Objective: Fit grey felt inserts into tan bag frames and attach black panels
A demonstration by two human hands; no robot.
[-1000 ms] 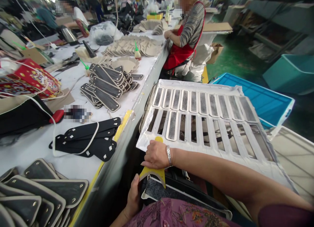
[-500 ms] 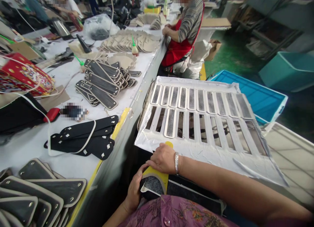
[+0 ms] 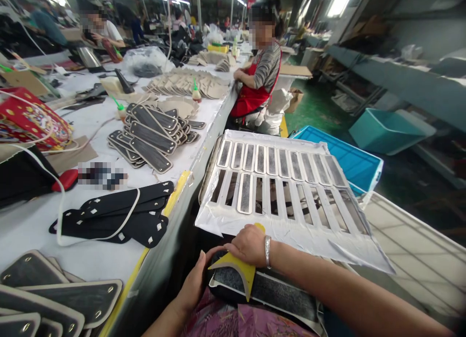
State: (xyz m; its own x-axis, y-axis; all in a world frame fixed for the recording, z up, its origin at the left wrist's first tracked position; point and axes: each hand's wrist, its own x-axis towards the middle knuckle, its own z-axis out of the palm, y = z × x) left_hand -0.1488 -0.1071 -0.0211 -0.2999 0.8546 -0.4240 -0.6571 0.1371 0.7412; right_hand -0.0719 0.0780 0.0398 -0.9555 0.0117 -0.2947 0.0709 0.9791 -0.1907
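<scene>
In my lap lies a long dark pad (image 3: 280,292) with a pale border. My right hand (image 3: 247,244) is closed round the handle of a yellow scraper (image 3: 238,265) with a crescent-shaped edge, which rests over the pad's left end. My left hand (image 3: 194,281) curves beside that same end, thumb raised apart and index finger stretched along the far edge; its other fingers are hidden. Just beyond stands a white cloth-covered frame (image 3: 276,232) with rows of slots. Grey strips (image 3: 271,161) with pale borders fill its far row, and one strip (image 3: 245,193) lies in the near row.
The worktable (image 3: 153,184) on the left bears stacked grey strips (image 3: 149,135), black pieces (image 3: 120,210), a white cord and more bordered pieces (image 3: 73,303). A co-worker in a red apron (image 3: 251,92) sits farther along. Blue (image 3: 360,169) and teal bins (image 3: 386,128) stand at the right.
The camera view has tilted up, showing more of the room. My right hand has shifted the scraper slightly right and uncovered more of the pad. My left thumb now stands apart from the scraper.
</scene>
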